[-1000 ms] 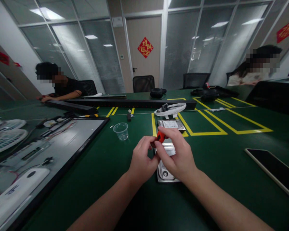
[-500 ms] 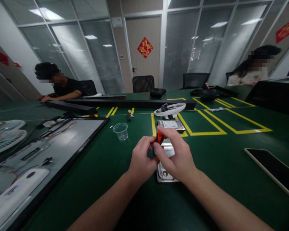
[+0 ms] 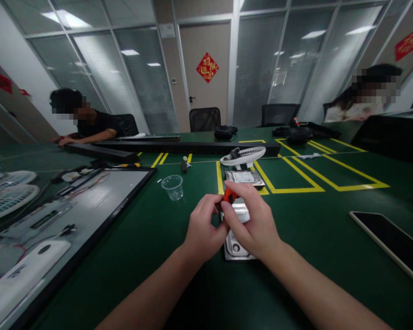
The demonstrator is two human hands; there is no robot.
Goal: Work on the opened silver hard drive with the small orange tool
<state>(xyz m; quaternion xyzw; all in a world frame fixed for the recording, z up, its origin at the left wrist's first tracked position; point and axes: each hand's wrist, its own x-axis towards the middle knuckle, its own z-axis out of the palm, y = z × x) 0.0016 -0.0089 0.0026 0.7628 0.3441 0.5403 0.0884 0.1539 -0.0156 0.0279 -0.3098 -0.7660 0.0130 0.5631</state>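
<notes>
- Risk here: the red tool could skid across the drive if those fingertips let it tip!
- And a loose drive could slide on the green table, since neither hand visibly pins it down.
- Right hand comes in from the side, thumb and fingers closed in a pinch on the tool, which sits over the drive's far part.
- Left hand meets it, fingers curled, gap nearly gone; whether it grips anything, one cannot tell.
- Both forearms angle inward, wrists above the table.
</notes>
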